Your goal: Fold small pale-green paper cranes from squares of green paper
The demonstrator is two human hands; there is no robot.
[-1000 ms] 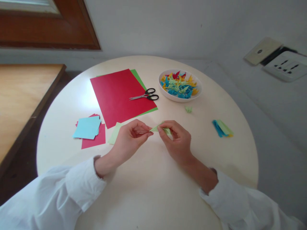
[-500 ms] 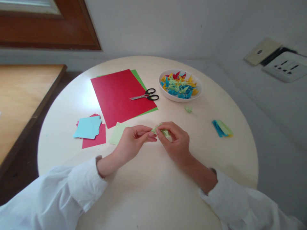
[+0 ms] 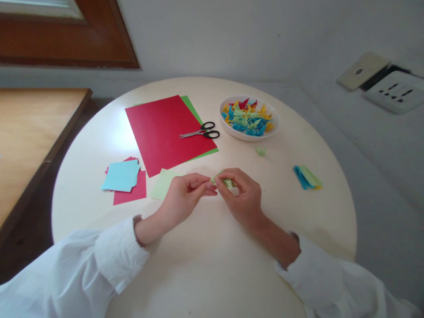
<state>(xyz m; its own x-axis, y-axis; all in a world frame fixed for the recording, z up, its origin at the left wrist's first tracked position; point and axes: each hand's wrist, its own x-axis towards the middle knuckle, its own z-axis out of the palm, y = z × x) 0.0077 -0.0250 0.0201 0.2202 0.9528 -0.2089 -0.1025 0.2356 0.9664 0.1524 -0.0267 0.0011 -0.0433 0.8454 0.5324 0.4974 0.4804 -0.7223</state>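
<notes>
White round table (image 3: 205,260), I have left hand (image 3: 185,194) and right hand (image 3: 241,194) pinching pale-green paper (image 3: 228,182), scissors (image 3: 202,131) on red sheet (image 3: 162,137), bowl (image 3: 248,138) of folded shapes (image 3: 248,117) farther back.

- Left arm (image 3: 82,260): extends from 8 o'clock, aimed toward 2.
- Right arm (image 3: 334,271): extends from 4 o'clock, aimed toward 10.
- Left hand (image 3: 182,196), right hand (image 3: 244,194): both pinching, close together, fingers curled.

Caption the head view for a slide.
Left hand and right hand pinch green paper over a white table.
</notes>
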